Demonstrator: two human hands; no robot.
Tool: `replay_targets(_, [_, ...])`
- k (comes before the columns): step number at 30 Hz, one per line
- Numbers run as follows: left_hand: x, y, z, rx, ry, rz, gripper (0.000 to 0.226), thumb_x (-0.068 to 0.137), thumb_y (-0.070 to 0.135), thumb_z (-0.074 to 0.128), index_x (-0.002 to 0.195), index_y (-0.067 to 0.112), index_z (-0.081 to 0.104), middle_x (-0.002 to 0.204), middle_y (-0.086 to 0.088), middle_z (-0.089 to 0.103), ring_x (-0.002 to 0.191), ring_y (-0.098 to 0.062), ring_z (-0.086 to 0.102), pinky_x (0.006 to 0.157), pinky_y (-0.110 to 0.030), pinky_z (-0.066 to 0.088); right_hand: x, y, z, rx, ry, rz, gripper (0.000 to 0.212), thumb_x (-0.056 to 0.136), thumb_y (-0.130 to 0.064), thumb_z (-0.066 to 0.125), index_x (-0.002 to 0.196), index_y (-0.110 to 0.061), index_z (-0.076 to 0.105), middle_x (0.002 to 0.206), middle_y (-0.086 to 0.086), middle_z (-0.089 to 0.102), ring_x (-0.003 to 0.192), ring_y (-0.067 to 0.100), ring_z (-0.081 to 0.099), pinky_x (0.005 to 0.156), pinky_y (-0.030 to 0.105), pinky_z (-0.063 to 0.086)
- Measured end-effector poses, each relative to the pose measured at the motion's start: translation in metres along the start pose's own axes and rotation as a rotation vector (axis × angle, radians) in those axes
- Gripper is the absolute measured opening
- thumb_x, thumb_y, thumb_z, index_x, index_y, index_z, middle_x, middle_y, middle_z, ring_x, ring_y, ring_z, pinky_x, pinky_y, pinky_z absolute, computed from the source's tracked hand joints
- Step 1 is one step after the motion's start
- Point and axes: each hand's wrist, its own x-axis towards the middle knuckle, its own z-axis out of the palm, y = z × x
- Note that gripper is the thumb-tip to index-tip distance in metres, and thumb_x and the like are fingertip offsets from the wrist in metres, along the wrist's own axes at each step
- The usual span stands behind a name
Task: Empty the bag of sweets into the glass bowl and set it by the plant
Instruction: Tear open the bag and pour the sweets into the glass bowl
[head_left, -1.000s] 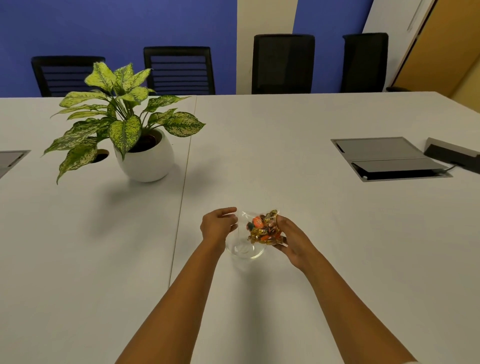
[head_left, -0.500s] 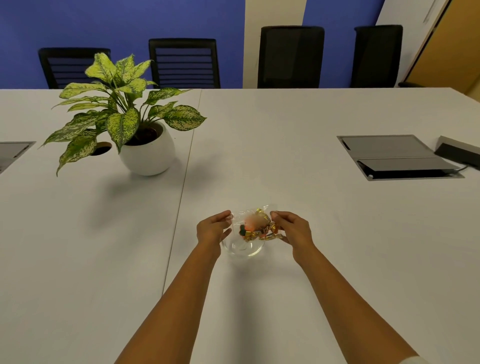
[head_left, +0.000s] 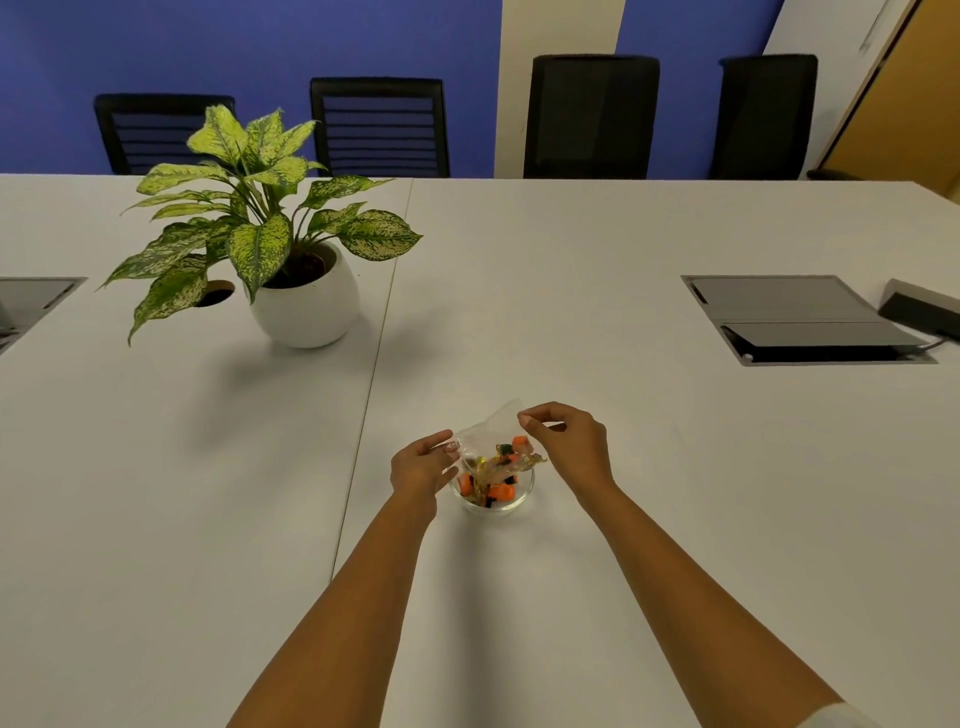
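A small glass bowl (head_left: 511, 500) stands on the white table (head_left: 623, 467) in front of me. Orange, gold and dark wrapped sweets (head_left: 488, 486) lie in it, and more hang just above its rim. The clear plastic bag (head_left: 493, 428) is tipped over the bowl, mouth down. My left hand (head_left: 423, 465) pinches the bag's left side. My right hand (head_left: 569, 441) pinches its raised upper corner. The potted plant (head_left: 270, 249), green-and-cream leaves in a round white pot, stands far left of the bowl.
A grey flip-up cable box (head_left: 800, 319) is set into the table at right, with a black device (head_left: 922, 312) beside it. Another grey panel (head_left: 31, 301) shows at the left edge. Several black chairs (head_left: 589, 117) line the far side.
The bag was held bunched and full over the empty bowl. My right hand has lifted its corner, the bag has tipped, and sweets have dropped into the bowl.
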Motion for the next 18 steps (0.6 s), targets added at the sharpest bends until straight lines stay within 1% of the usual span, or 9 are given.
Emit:
replay_targets(2, [0.001,0.000,0.000,0.012,-0.001,-0.001,0.036,0.081,-0.007,0.063,0.115,0.002,0.062,0.119,-0.020,0.064,0.107,-0.033,0.062,0.095,-0.042,0.052,-0.001,-0.003,0.000,-0.043,-0.002,-0.024,0.016,0.085,-0.031,0.066,0.092,-0.020,0.074,0.099,-0.001,0.073,0.088,0.016,0.065,0.083,0.035,0.053])
replay_targets(3, [0.001,-0.001,-0.001,0.017,-0.003,-0.001,0.036,0.081,-0.007,0.063,0.116,0.002,0.062,0.119,-0.019,0.063,0.107,-0.034,0.062,0.095,-0.042,0.052,-0.002,-0.004,0.001,-0.065,-0.001,-0.033,0.016,0.085,-0.032,0.065,0.093,-0.021,0.074,0.099,-0.002,0.073,0.088,0.016,0.065,0.082,0.036,0.054])
replay_targets(6, [0.002,-0.003,-0.003,0.032,-0.007,0.006,0.038,0.081,-0.007,0.063,0.117,0.002,0.061,0.119,-0.020,0.064,0.106,-0.034,0.062,0.094,-0.042,0.052,-0.005,-0.007,0.004,-0.133,0.006,-0.083,0.016,0.085,-0.035,0.063,0.091,-0.024,0.073,0.097,-0.005,0.073,0.085,0.012,0.064,0.077,0.035,0.053])
replay_targets(10, [0.003,-0.004,-0.005,0.090,-0.012,0.034,0.038,0.080,-0.008,0.063,0.117,0.001,0.062,0.117,-0.020,0.065,0.106,-0.032,0.062,0.097,-0.041,0.051,-0.007,-0.011,0.007,-0.188,0.008,-0.160,0.016,0.087,-0.035,0.062,0.092,-0.025,0.072,0.099,-0.006,0.072,0.088,0.012,0.064,0.077,0.035,0.054])
replay_targets(15, [0.004,-0.002,-0.004,0.175,-0.027,0.082,0.037,0.078,-0.004,0.066,0.114,0.002,0.063,0.113,-0.019,0.066,0.106,-0.032,0.062,0.098,-0.043,0.050,-0.008,-0.015,0.007,-0.190,0.034,-0.228,0.015,0.087,-0.035,0.061,0.093,-0.026,0.071,0.100,-0.007,0.071,0.088,0.010,0.063,0.072,0.027,0.050])
replay_targets(18, [0.004,-0.002,-0.003,0.229,-0.011,0.124,0.035,0.079,0.000,0.068,0.113,0.004,0.064,0.111,-0.018,0.068,0.104,-0.030,0.063,0.096,-0.041,0.051,-0.008,-0.015,0.007,-0.178,0.026,-0.239,0.017,0.088,-0.034,0.061,0.095,-0.024,0.072,0.102,-0.005,0.071,0.089,0.011,0.063,0.074,0.027,0.051])
